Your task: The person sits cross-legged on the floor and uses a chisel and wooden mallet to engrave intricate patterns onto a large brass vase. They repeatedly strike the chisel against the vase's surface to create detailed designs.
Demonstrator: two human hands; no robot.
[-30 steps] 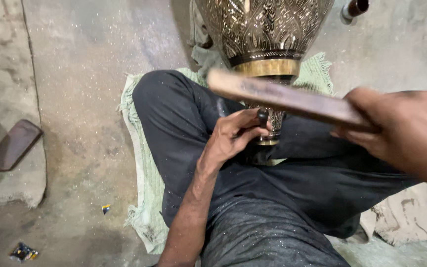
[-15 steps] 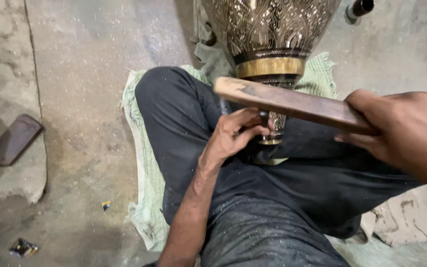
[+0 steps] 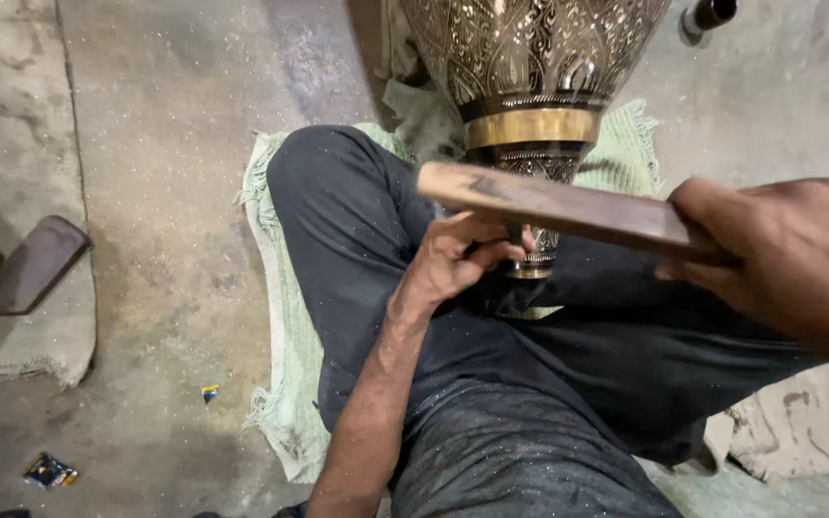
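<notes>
Head view: two hands (image 3: 462, 254), one vase (image 3: 530, 67).

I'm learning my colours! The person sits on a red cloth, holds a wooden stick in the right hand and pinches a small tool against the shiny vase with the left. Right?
Not quite: the head view shows the cloth is pale green, not red.

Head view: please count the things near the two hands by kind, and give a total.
Engraved metal vase: 1
Wooden bat, held in the right hand: 1
Thin tool in the left hand, mostly hidden: 1
Green cloth: 1
Small wrappers on the floor: 2
Total: 6
</notes>
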